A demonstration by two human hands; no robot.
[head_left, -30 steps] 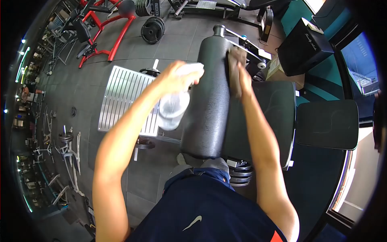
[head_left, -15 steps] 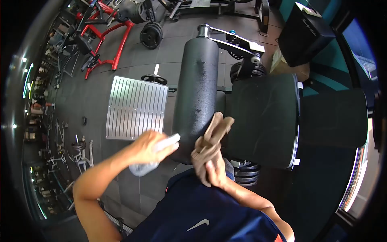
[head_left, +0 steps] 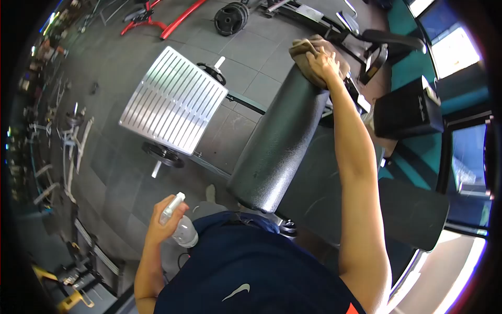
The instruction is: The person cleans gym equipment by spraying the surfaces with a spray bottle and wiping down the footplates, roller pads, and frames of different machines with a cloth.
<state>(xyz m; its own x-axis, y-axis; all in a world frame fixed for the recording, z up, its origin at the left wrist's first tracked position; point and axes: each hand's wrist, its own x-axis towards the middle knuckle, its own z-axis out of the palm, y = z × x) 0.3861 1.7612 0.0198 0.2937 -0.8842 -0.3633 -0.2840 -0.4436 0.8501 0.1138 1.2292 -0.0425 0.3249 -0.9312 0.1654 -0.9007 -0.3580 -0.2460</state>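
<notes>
A clear spray bottle (head_left: 185,233) with a white nozzle is gripped in my left hand (head_left: 166,219), low beside my body. My right hand (head_left: 324,64) reaches out with spread fingers and presses a brown cloth (head_left: 338,57) onto the far end of a black padded roller (head_left: 285,141). The cloth drapes over the roller's end. The roller's surface looks shiny, with a small worn mark near its closer end.
A slotted metal footplate (head_left: 175,99) lies left of the roller, with weight plates (head_left: 163,155) beside it. Black pads (head_left: 413,212) extend at the right. A black box (head_left: 408,109) stands by the teal wall. Red gym equipment (head_left: 183,20) is at the top.
My right hand has moved from near my body to the roller's far end with the cloth. My left hand has drawn back and down with the bottle. The view has turned.
</notes>
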